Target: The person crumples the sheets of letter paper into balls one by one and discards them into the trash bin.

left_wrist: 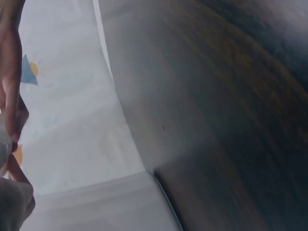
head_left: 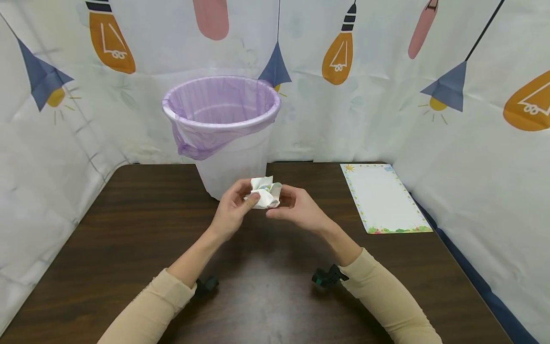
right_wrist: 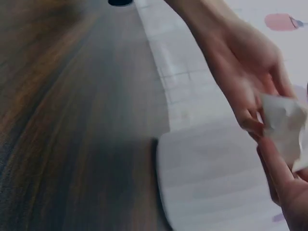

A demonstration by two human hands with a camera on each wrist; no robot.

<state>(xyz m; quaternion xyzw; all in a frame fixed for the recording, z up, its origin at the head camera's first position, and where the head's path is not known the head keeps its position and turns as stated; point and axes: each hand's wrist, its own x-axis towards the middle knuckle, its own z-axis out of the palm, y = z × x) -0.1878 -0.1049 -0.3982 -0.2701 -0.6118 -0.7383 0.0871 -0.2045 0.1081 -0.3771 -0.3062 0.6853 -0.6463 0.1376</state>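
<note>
kinda crumpled white paper [head_left: 268,199], all folds and corners, a bit of coloured print showing. left hand [head_left: 232,210] pinches one side, right hand [head_left: 302,209] holds the other, above the dark table [head_left: 129,239].

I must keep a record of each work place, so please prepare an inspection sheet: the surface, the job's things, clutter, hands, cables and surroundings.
Surface: brown wood-grain table, with glare toward its near side.
Job's things: crumpled white paper between the hands; white bin with a purple liner folded over its rim, at the far side; bordered sheet lying flat at the right.
Clutter: nothing seen.
Left hand: fingers pinch the crumpled white paper.
Right hand: fingers curled at the paper's right side.
Cables: nothing seen; a dark device shows near each cuff.
Surroundings: white fabric printed with lamps and bulbs, behind and at both sides.
</note>
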